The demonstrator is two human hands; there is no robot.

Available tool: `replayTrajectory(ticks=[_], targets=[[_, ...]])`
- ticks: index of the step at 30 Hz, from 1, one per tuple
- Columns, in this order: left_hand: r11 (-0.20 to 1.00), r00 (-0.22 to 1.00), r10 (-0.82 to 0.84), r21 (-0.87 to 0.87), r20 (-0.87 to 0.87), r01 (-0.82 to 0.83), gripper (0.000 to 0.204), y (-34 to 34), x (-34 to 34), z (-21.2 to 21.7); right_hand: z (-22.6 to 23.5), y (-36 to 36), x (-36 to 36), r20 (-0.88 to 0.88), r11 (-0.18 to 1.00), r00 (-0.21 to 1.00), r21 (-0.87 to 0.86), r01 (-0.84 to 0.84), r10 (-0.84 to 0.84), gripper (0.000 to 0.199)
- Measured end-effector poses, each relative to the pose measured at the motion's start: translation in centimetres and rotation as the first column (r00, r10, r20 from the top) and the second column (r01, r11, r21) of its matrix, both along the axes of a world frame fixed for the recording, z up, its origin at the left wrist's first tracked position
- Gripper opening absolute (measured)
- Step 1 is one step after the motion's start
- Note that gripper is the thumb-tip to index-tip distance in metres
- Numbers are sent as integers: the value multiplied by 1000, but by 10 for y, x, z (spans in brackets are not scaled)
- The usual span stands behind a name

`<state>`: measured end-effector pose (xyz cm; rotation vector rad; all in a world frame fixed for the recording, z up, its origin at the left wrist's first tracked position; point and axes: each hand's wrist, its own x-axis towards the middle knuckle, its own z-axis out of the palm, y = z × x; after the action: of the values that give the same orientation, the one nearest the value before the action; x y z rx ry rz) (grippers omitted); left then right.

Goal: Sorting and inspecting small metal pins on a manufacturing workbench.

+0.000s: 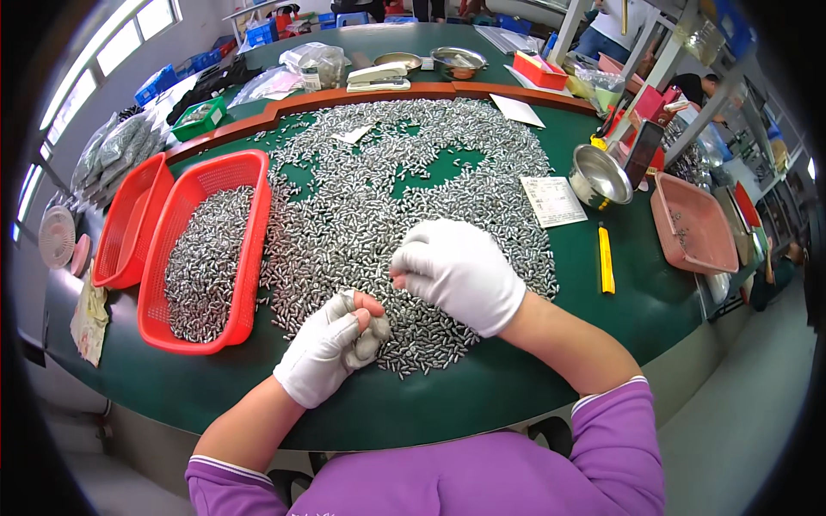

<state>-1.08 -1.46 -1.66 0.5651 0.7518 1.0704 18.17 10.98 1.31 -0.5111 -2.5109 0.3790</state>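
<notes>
Small silvery metal parts (344,232), short and bullet-like, lie in a wide heap over the green table. My left hand (329,348), in a white glove with bare fingertips showing, is at the heap's near edge. Its fingers are curled in; whatever they hold is hidden. Farther right and a little higher, my right hand (465,273) hovers on or just over the parts, gloved in white too. Its thumb and fingers are drawn together in a pinch, and I cannot make out anything between them. Left of the heap, a red plastic basket (251,258) holds many of the same parts.
Another red basket (112,249) stands at the far left. To the right are a paper slip (553,202), a steel bowl (601,176), a yellow cutter knife (607,261) and a pink tray (695,228). A wooden ledge (301,101) bounds the back, with a white stapler (379,77) beyond.
</notes>
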Motion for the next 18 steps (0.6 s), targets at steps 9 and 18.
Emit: replayTrajectory(ticks=[9,18], targets=[[998,999,-33,45,-2,33,33,-2,3,4,-9,-16,-10,-292,839,921,-404,-365,260,21],[990,991,113,93,-78,-105,19,-2,2,0,4,-21,-9,-322,871,946,-452,-191,41,22]])
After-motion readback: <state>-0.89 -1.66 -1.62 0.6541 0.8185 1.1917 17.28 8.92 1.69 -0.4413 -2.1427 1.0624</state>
